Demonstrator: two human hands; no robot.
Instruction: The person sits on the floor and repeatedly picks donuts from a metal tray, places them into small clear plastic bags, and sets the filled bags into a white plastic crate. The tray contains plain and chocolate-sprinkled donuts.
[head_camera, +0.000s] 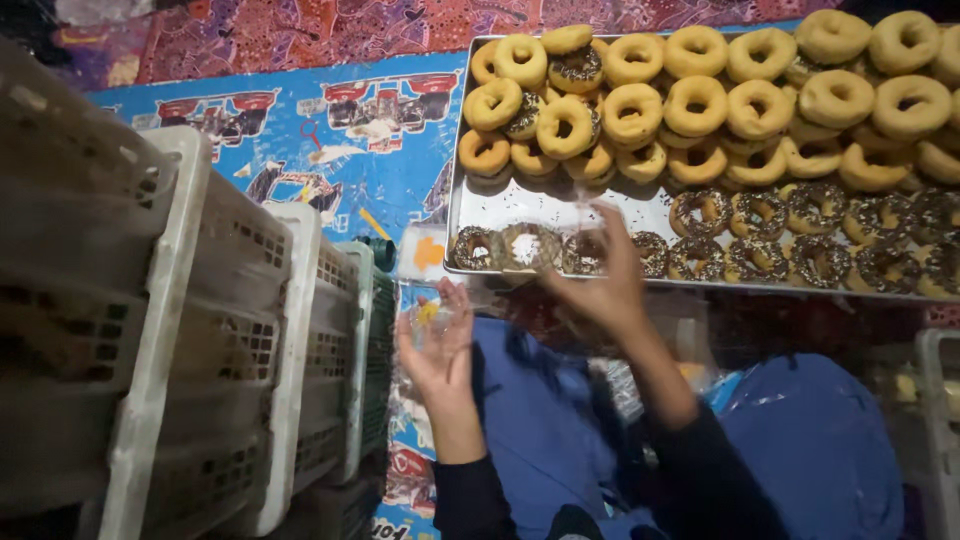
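A metal tray (560, 205) lies on a patterned floor mat and holds several plain doughnuts (695, 105) piled at the back and several chocolate-sprinkled doughnuts (755, 255) in rows at the front. My right hand (600, 280) is raised over the tray's near edge, above the sprinkled doughnuts, pinching what looks like a clear plastic bag (585, 215). My left hand (437, 345) is lower and to the left, palm open toward me, with a small clear wrapper (428, 315) against its fingers. Both sleeves are dark; my lap in blue cloth sits below.
Stacked white and green plastic crates (230, 340) stand upright along the left. A blue printed mat (330, 150) covers the floor beside the tray. Another white crate edge (940, 430) shows at the far right, with plastic bags (640, 385) in my lap.
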